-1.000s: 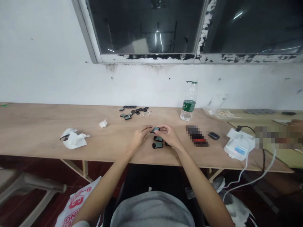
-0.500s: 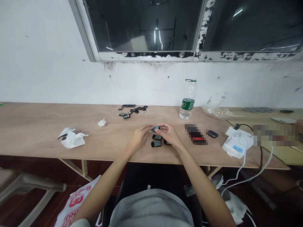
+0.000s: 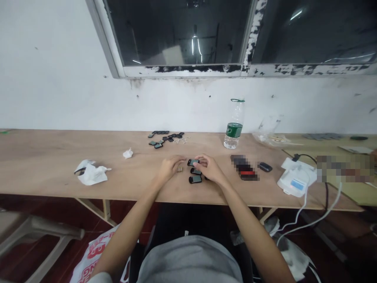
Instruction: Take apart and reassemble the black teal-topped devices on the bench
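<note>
My right hand [image 3: 208,167] pinches a small black-rimmed piece with a grey-green face [image 3: 193,162] between thumb and fingers, just above the table. To its left is my left hand [image 3: 171,168], with fingers stretched out and apart from that piece. Beside the left fingertips lie a few tiny tan, metal-looking bits [image 3: 179,169]; their kind is too small to tell. Two similar black-and-grey pieces lie below the held one, one of them the lower piece [image 3: 194,179]. Another dark piece is mostly hidden under my right hand.
Farther back lie several dark pieces [image 3: 158,145] and small white bits [image 3: 183,140]. A water bottle [image 3: 233,131] stands behind my right hand. Rightward are a blurred-out phone [image 3: 244,167], a black oval object [image 3: 264,167] and a white corded box [image 3: 294,179]. Crumpled tissue [image 3: 93,173] lies left.
My left hand has drawn back leftward from the held piece, uncovering the tan bits. My right hand keeps the piece, now flatter and more fully in view.
</note>
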`<state>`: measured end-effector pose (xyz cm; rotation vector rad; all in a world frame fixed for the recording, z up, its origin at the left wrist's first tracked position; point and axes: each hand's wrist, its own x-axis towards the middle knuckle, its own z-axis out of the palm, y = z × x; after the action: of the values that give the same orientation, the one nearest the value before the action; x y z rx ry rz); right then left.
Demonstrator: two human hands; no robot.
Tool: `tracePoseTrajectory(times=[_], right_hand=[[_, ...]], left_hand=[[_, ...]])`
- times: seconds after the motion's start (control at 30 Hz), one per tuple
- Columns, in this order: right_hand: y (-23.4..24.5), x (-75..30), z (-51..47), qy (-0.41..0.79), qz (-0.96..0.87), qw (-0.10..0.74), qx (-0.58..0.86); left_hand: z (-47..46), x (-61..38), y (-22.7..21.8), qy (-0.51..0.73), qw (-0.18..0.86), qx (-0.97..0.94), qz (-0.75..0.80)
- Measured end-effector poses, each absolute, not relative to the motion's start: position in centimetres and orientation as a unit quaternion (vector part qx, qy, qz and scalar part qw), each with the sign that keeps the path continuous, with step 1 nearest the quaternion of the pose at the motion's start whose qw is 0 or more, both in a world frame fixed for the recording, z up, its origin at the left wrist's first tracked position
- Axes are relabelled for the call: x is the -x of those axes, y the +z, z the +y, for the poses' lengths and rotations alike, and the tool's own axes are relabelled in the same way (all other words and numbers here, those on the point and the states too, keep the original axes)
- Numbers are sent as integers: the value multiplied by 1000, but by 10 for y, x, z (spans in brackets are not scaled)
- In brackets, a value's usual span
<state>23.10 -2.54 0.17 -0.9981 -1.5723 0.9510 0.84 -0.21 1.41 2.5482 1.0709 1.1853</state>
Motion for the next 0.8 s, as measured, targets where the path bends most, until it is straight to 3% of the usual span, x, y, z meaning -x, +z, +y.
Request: tracePoseTrajectory(times=[0.27, 0.53, 0.8], right_hand=[[-17, -244, -10, 200, -705, 472, 491], [-22, -243, -10, 220, -706, 466, 485], [-31, -244, -8, 147, -747, 396, 514]], left_hand=[[33, 34, -1, 356, 73, -826, 431], [44, 52, -16, 291, 83, -815, 495], [32, 161, 27, 324, 44, -763, 558]])
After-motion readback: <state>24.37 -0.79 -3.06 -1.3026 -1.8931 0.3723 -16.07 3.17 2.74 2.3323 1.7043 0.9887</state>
